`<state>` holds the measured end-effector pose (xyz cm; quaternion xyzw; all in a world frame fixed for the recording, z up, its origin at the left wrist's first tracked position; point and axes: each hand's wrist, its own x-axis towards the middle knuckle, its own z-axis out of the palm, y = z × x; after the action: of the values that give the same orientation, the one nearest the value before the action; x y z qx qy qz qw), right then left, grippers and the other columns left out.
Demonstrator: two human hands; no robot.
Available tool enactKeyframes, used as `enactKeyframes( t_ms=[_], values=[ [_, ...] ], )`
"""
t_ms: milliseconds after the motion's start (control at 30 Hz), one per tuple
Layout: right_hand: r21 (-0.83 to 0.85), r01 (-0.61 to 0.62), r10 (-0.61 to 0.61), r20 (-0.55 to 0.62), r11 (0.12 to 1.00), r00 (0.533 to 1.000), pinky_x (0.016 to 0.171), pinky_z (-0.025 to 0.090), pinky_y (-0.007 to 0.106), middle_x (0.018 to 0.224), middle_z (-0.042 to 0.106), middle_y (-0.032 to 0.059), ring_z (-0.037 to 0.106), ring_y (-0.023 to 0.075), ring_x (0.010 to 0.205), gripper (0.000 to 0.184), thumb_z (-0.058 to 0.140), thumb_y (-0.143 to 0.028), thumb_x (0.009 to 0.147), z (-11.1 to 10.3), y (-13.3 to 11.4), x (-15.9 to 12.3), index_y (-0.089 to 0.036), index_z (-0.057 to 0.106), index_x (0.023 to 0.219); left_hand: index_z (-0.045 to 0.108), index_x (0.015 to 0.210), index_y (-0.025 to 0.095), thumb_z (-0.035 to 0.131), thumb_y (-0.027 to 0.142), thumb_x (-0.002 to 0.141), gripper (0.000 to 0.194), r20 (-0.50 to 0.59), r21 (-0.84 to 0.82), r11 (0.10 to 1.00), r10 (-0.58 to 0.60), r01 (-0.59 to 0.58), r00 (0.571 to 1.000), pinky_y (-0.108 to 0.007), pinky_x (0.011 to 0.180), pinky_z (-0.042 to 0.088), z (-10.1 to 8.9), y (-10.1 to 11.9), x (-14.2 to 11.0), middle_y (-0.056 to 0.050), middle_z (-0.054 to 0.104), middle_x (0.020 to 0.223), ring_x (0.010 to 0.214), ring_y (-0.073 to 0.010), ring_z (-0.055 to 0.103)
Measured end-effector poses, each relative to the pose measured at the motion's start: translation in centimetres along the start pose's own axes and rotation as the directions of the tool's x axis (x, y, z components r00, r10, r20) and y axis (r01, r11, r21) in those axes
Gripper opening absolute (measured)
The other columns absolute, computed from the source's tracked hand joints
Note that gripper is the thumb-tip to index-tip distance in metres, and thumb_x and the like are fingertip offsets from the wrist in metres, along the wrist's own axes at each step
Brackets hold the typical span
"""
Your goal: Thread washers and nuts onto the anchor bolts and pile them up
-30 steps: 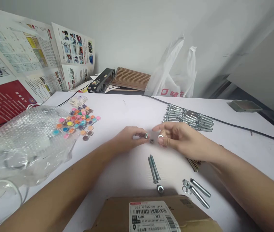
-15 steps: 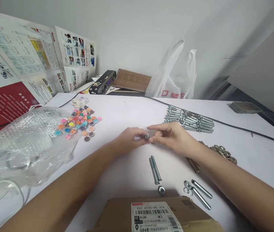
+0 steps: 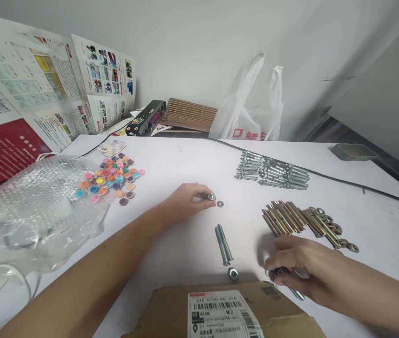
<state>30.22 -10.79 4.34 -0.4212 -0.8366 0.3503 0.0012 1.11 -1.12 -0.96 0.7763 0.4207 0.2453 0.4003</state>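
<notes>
My left hand (image 3: 194,199) is closed around a silver bolt (image 3: 211,196), whose end points towards me; the rest of it is mostly hidden by the fingers. A small hex nut (image 3: 220,204) lies on the table just beside those fingertips. My right hand (image 3: 296,265) is lower right, its curled thumb and fingers apart over a thin washer (image 3: 268,275) and a silver metal tube (image 3: 298,294), partly covering them. Between the hands lie two long silver bolts (image 3: 224,245) side by side, with a thick nut (image 3: 233,273) below them.
A cardboard box (image 3: 160,310) stands at the near edge. Brassy tubes (image 3: 284,218) and washers (image 3: 335,228) lie right, with assembled silver anchor bolts (image 3: 273,170) behind. Coloured discs (image 3: 111,178) and bubble wrap (image 3: 44,188) are left. A black cable (image 3: 336,183) crosses the back.
My right hand has left the bolt in my left hand and moved down right to the loose parts. A hex nut now shows beside my left fingertips. The view has shifted slightly.
</notes>
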Motion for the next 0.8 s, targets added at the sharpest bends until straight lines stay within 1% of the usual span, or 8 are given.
enactKeyframes(
  t_ms=[67,100,200,267,433,567,700,800],
  values=[
    [0.034,0.005,-0.009,0.115,0.999,0.993,0.074,0.046,0.028,0.095,0.062,0.0019,0.060,0.0150,0.087,0.018,0.050,-0.026,0.092,0.0,-0.3,0.2,-0.026,0.066,0.085,0.070,0.091,0.019,0.063,0.035,0.083,0.019,-0.005,0.012,1.000,0.005,-0.005,1.000,-0.027,0.082,0.047,0.0,0.1,-0.1,-0.001,0.070,0.094,0.088,-0.0152,0.063],
    [0.046,-0.001,-0.006,0.149,0.999,0.989,0.075,0.045,0.029,0.095,0.062,0.0026,0.059,0.0154,0.087,0.019,0.048,-0.025,0.093,0.0,-0.3,0.4,-0.025,0.065,0.084,0.071,0.091,0.019,0.063,0.035,0.083,0.019,-0.008,0.017,1.000,0.011,-0.011,1.000,-0.028,0.082,0.047,0.0,0.1,-0.1,-0.002,0.070,0.094,0.088,-0.0157,0.063],
    [0.049,-0.014,0.006,0.168,0.999,0.986,0.072,0.044,0.030,0.091,0.060,0.0036,0.058,0.0152,0.080,0.023,0.045,-0.025,0.094,0.0,-0.2,0.8,-0.021,0.060,0.077,0.071,0.091,0.019,0.064,0.034,0.082,0.019,-0.009,0.012,1.000,0.022,-0.022,1.000,-0.028,0.082,0.047,0.0,0.0,-0.1,-0.002,0.071,0.093,0.088,-0.0163,0.064],
    [0.038,-0.001,-0.006,0.177,0.999,0.984,0.071,0.043,0.030,0.091,0.059,0.0036,0.058,0.0152,0.080,0.025,0.043,-0.026,0.096,0.1,-0.1,1.0,-0.021,0.058,0.076,0.071,0.091,0.019,0.065,0.033,0.081,0.018,-0.008,-0.002,1.000,0.030,-0.030,1.000,-0.028,0.082,0.047,0.1,-0.2,-0.1,-0.002,0.071,0.093,0.087,-0.0158,0.063],
    [-0.025,0.035,-0.030,0.161,0.999,0.987,0.075,0.041,0.032,0.093,0.056,0.0035,0.054,0.0173,0.088,0.024,0.040,-0.030,0.098,0.0,-0.3,1.5,-0.020,0.050,0.078,0.070,0.090,0.018,0.066,0.034,0.081,0.019,-0.012,0.006,0.999,0.050,-0.050,0.999,-0.027,0.082,0.046,0.1,-0.3,-0.1,-0.002,0.070,0.091,0.085,-0.0149,0.062],
    [-0.035,0.023,-0.018,0.158,0.999,0.987,0.073,0.040,0.033,0.085,0.055,0.0031,0.053,0.0177,0.085,0.027,0.043,-0.033,0.097,-0.1,-0.4,1.8,-0.019,0.046,0.074,0.070,0.090,0.018,0.066,0.033,0.081,0.018,-0.007,0.008,0.999,0.034,-0.034,0.999,-0.027,0.081,0.046,0.0,-0.1,-0.1,-0.002,0.070,0.091,0.085,-0.0151,0.063],
    [0.058,0.045,-0.051,0.113,0.997,0.992,0.071,0.041,0.030,0.084,0.056,0.0025,0.054,0.0161,0.082,0.020,0.050,-0.030,0.094,-0.5,-0.4,1.7,-0.019,0.050,0.077,0.070,0.089,0.019,0.066,0.033,0.081,0.017,-0.006,-0.017,0.999,0.035,-0.035,0.999,-0.028,0.081,0.046,0.0,0.0,-0.1,-0.002,0.070,0.091,0.086,-0.0154,0.063],
    [0.099,0.023,-0.026,0.027,0.995,0.999,0.065,0.040,0.028,0.077,0.055,0.0015,0.052,0.0148,0.075,0.016,0.057,-0.031,0.090,-1.5,-0.7,2.2,-0.020,0.058,0.078,0.070,0.090,0.018,0.066,0.032,0.081,0.017,0.008,-0.035,0.999,0.035,-0.034,0.999,-0.027,0.082,0.046,0.0,-0.1,-0.1,-0.002,0.070,0.093,0.088,-0.0153,0.063]
  ],
)
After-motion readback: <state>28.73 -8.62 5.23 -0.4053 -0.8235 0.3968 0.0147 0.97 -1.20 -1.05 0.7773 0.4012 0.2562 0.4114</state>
